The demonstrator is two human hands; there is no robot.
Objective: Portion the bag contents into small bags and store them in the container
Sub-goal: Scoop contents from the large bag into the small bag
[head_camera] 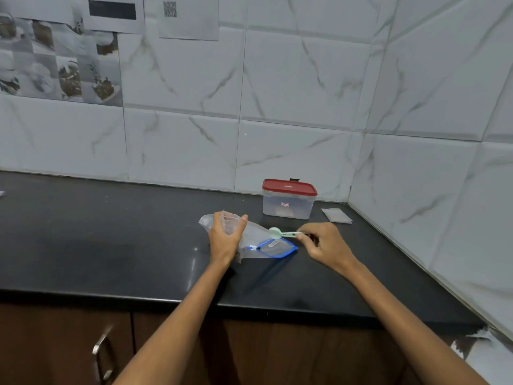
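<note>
Clear plastic bag lies on a dark counter, just in front of a lidded container that serves as the landmark here. Left hand curls its fingers and thumb around the bag's upper end, at the container's near left. Right hand, near the front of the container, pinches the handle of a pale green spoon, whose round bowl hovers over the bag's middle. Partly under the bag sits a small bag with a blue edge and a white slider; whether it is sealed is hard to make out. What the larger bag holds cannot be told through the crumpled plastic. Contents of the translucent container are also unclear behind its walls; its red lid is on, and a small dark thing behind the lid is mostly hidden. A flat stack of small bags rests just right of the container. White marble-pattern tiles cover 2 walls meeting in a corner behind and to the right of the container. Printed sheets are stuck on the wall far up and left of it, their text blurred. Brown cabinet doors with a metal handle run below the counter's front edge, cut off by the frame.
</note>
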